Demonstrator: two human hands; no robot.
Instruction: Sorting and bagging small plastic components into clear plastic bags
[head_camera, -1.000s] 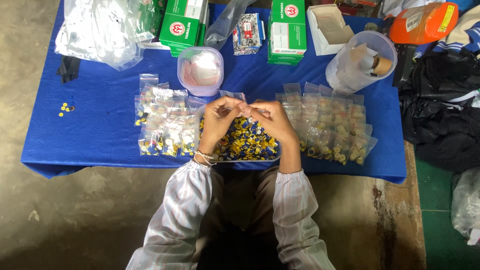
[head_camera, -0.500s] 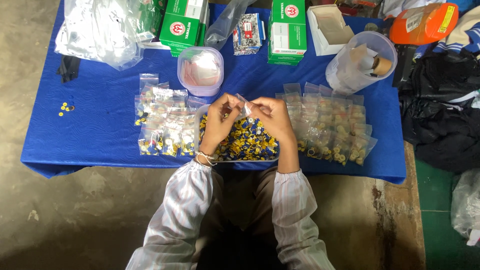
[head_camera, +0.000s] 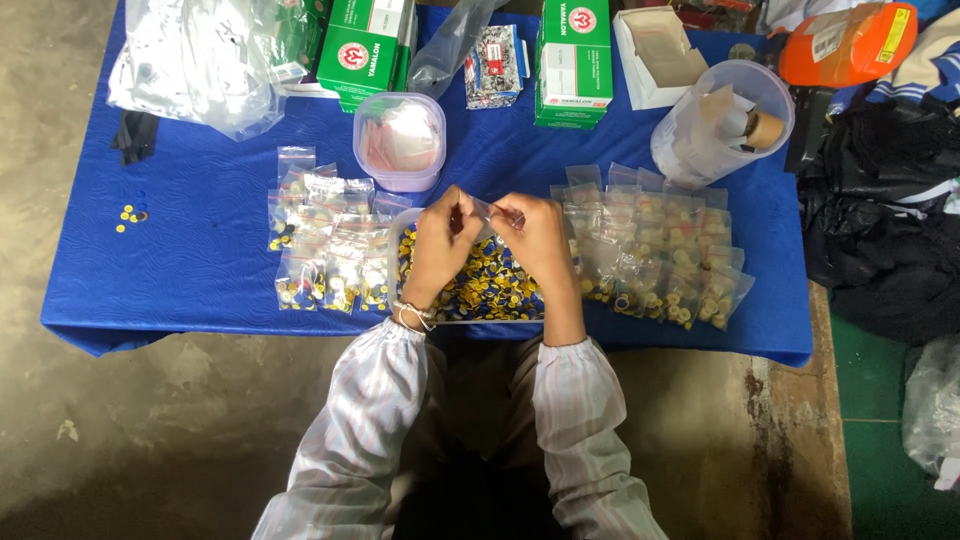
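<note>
Low in the frame your striped, pale sleeves run up from your lap to the table edge, with a thin bracelet on the left wrist. Your left hand and right hand meet at centre frame, fingers curled in and pinched on a small clear plastic bag stretched between them; what is inside it is too small to tell. Both hands hover over a shallow clear tray heaped with small round yellow and blue pieces.

Left of the tray lies a cluster of filled little clear bags, glossy and crinkled; to the right a wider spread of similar bags is laid in overlapping rows. All rest on a blue, finely textured tablecloth. A few loose yellow pieces sit near the left edge.

Farther up stand a rounded translucent tub, a clear round container at upper right, green and white cardboard boxes, and a crumpled heap of clear plastic at upper left.
</note>
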